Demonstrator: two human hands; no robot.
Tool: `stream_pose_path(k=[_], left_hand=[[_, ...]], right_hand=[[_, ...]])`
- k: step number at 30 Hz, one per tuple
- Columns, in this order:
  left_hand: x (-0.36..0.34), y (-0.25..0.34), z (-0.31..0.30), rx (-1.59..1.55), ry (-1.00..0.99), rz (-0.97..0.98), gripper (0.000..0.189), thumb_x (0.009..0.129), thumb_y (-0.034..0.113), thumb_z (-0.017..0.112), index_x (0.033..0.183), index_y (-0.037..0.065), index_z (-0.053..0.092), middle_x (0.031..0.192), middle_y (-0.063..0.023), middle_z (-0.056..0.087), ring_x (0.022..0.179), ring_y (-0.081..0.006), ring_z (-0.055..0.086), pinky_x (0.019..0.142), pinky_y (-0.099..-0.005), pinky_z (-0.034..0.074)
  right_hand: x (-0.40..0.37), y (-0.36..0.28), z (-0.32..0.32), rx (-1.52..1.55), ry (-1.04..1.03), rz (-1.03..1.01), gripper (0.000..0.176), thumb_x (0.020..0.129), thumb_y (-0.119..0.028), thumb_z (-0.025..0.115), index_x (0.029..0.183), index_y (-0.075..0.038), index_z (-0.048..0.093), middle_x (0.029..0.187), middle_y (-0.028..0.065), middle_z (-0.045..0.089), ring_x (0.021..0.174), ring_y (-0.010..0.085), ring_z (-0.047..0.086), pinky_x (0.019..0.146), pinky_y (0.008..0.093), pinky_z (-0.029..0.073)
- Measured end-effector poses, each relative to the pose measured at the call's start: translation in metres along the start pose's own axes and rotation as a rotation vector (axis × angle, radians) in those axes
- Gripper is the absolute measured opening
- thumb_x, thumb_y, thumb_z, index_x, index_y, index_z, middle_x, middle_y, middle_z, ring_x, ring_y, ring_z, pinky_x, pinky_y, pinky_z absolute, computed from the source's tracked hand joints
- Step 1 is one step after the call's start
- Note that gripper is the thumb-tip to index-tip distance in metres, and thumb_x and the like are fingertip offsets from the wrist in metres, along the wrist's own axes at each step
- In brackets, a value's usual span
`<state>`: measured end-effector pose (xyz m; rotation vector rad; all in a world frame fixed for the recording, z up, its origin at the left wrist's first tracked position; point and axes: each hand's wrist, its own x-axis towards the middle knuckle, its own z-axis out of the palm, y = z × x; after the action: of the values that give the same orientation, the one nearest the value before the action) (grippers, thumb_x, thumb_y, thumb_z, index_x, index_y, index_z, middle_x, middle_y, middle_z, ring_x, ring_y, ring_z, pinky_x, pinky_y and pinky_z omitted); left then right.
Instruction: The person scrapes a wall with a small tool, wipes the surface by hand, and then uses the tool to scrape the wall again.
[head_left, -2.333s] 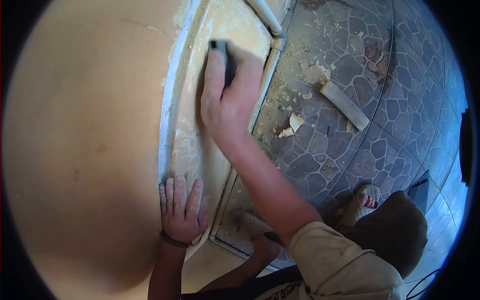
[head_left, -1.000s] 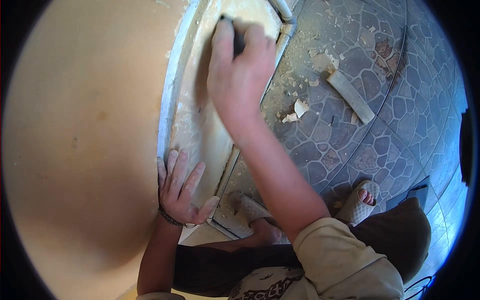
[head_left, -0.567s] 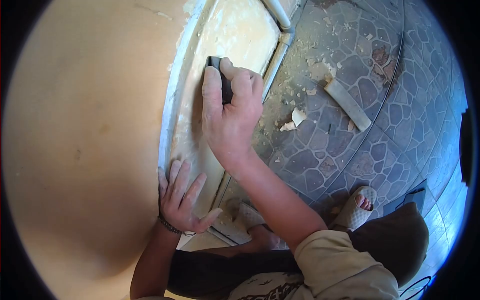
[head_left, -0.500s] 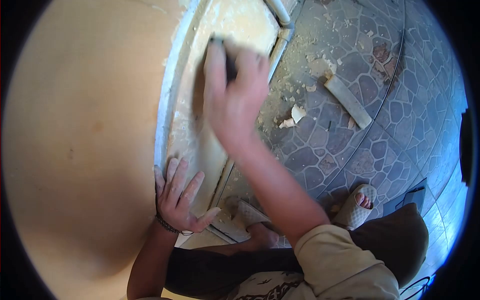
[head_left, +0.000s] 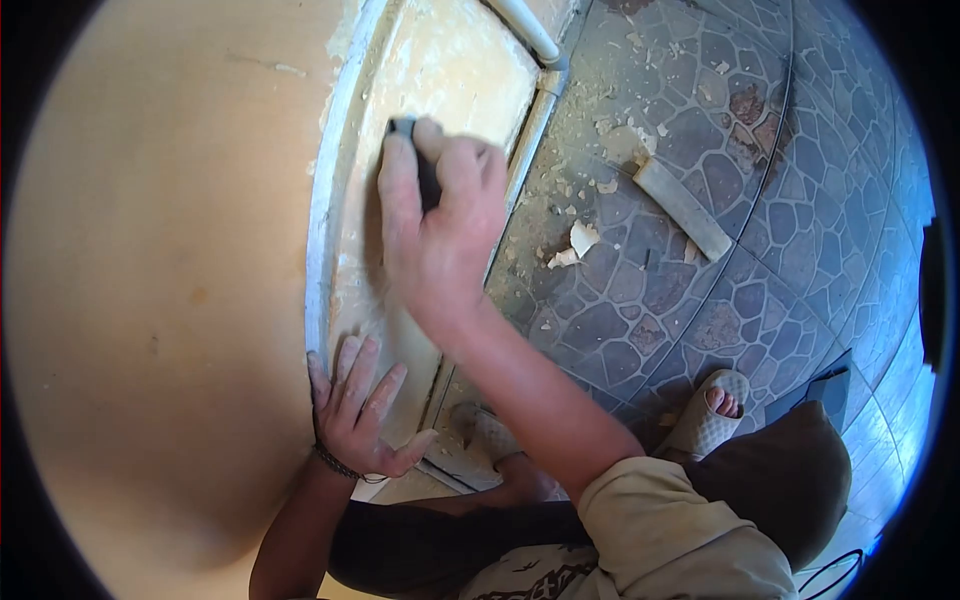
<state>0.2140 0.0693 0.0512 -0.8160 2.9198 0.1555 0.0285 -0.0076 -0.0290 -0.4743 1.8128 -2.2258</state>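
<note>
My right hand (head_left: 445, 225) is closed around a dark grey block (head_left: 402, 128), most of it hidden by my fingers and palm. The block lies against the cream-coloured wall panel (head_left: 450, 75), which has whitish, patchy marks. Lower down, my left hand (head_left: 360, 415) rests with fingers spread across the panel and the pale raised edge strip (head_left: 322, 230) beside it. White dust coats its fingers, and a dark beaded bracelet circles the wrist.
A whitish pipe (head_left: 525, 170) runs along the panel's right side. On the stone-patterned floor (head_left: 700, 320) lie a flat bar (head_left: 683, 208), broken flakes (head_left: 582, 238) and crumbs of debris. My sandalled foot (head_left: 712, 412) stands near a dark flat object (head_left: 815, 395).
My right hand and the block have moved down along the panel, toward my left hand. The view has shifted slightly; my left hand keeps its place on the edge.
</note>
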Motion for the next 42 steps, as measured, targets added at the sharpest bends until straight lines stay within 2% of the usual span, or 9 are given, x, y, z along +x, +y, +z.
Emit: stream_pose_path(k=[10, 11, 15, 19, 23, 32, 34, 36, 42], left_hand=[[0.005, 0.001, -0.004, 0.004, -0.050, -0.008, 0.065, 0.078, 0.051, 0.065, 0.122, 0.003, 0.060, 0.136, -0.0277, 0.051, 0.130, -0.0451, 0.045, 0.115, -0.0586, 0.007], [0.004, 0.003, -0.004, 0.000, -0.050, -0.009, 0.065, 0.078, 0.050, 0.065, 0.121, 0.003, 0.061, 0.135, -0.0275, 0.051, 0.130, -0.0448, 0.045, 0.115, -0.0583, 0.007], [0.006, 0.003, -0.004, -0.001, -0.034, -0.006, 0.063, 0.079, 0.051, 0.064, 0.119, 0.002, 0.062, 0.134, -0.0270, 0.052, 0.129, -0.0436, 0.046, 0.115, -0.0575, 0.007], [0.004, 0.001, -0.004, 0.014, -0.062, 0.017, 0.064, 0.075, 0.049, 0.067, 0.117, 0.001, 0.061, 0.135, -0.0297, 0.050, 0.131, -0.0464, 0.043, 0.114, -0.0603, 0.008], [0.003, 0.001, -0.004, 0.018, -0.071, 0.025, 0.065, 0.073, 0.049, 0.068, 0.117, 0.001, 0.061, 0.136, -0.0309, 0.048, 0.131, -0.0480, 0.042, 0.113, -0.0611, 0.008], [0.003, 0.002, -0.004, 0.022, -0.084, 0.013, 0.065, 0.074, 0.049, 0.067, 0.117, 0.001, 0.061, 0.136, -0.0307, 0.048, 0.131, -0.0472, 0.042, 0.113, -0.0624, 0.009], [0.006, 0.004, -0.005, 0.033, -0.067, 0.003, 0.064, 0.078, 0.052, 0.064, 0.117, 0.002, 0.062, 0.134, -0.0270, 0.052, 0.130, -0.0431, 0.046, 0.114, -0.0591, 0.008], [0.005, 0.005, -0.004, 0.033, -0.063, -0.009, 0.063, 0.079, 0.054, 0.062, 0.116, 0.002, 0.063, 0.133, -0.0251, 0.054, 0.129, -0.0409, 0.048, 0.115, -0.0575, 0.008], [0.005, 0.003, -0.004, 0.021, -0.056, 0.000, 0.062, 0.078, 0.053, 0.064, 0.114, 0.002, 0.064, 0.133, -0.0252, 0.054, 0.129, -0.0412, 0.048, 0.115, -0.0578, 0.009]], right_hand=[[0.022, 0.012, 0.005, -0.070, 0.017, -0.038, 0.017, 0.084, -0.012, 0.071, 0.094, 0.000, 0.064, 0.085, 0.0150, 0.062, 0.083, 0.0294, 0.055, 0.072, 0.0403, 0.047], [0.028, 0.012, 0.006, -0.069, 0.052, 0.046, 0.018, 0.084, -0.013, 0.071, 0.094, 0.000, 0.064, 0.087, 0.0158, 0.062, 0.083, 0.0295, 0.056, 0.072, 0.0400, 0.048], [0.006, -0.002, 0.001, 0.011, 0.010, 0.014, 0.016, 0.086, -0.010, 0.065, 0.098, 0.000, 0.062, 0.081, 0.0175, 0.054, 0.081, 0.0291, 0.050, 0.068, 0.0400, 0.044], [0.035, 0.014, 0.003, -0.093, -0.016, 0.029, 0.018, 0.085, -0.011, 0.067, 0.099, 0.000, 0.064, 0.083, 0.0178, 0.056, 0.082, 0.0288, 0.051, 0.069, 0.0389, 0.045], [0.006, 0.006, -0.001, 0.024, -0.017, 0.005, 0.016, 0.085, -0.012, 0.067, 0.096, -0.001, 0.063, 0.082, 0.0164, 0.054, 0.080, 0.0288, 0.050, 0.068, 0.0404, 0.045], [0.004, -0.002, -0.001, 0.035, -0.002, -0.041, 0.011, 0.085, -0.007, 0.067, 0.091, 0.001, 0.064, 0.078, 0.0142, 0.057, 0.080, 0.0260, 0.048, 0.067, 0.0379, 0.044], [0.018, 0.005, 0.004, 0.041, 0.025, -0.069, 0.011, 0.085, -0.008, 0.067, 0.090, 0.001, 0.063, 0.079, 0.0146, 0.057, 0.080, 0.0271, 0.049, 0.068, 0.0388, 0.044], [0.047, 0.016, 0.012, 0.003, 0.062, 0.070, 0.013, 0.088, -0.010, 0.063, 0.094, 0.001, 0.062, 0.084, 0.0154, 0.059, 0.082, 0.0306, 0.049, 0.075, 0.0400, 0.042], [-0.028, 0.003, 0.007, 0.113, 0.054, -0.077, 0.016, 0.085, -0.002, 0.064, 0.099, 0.003, 0.059, 0.089, 0.0146, 0.055, 0.083, 0.0292, 0.047, 0.077, 0.0400, 0.039]])
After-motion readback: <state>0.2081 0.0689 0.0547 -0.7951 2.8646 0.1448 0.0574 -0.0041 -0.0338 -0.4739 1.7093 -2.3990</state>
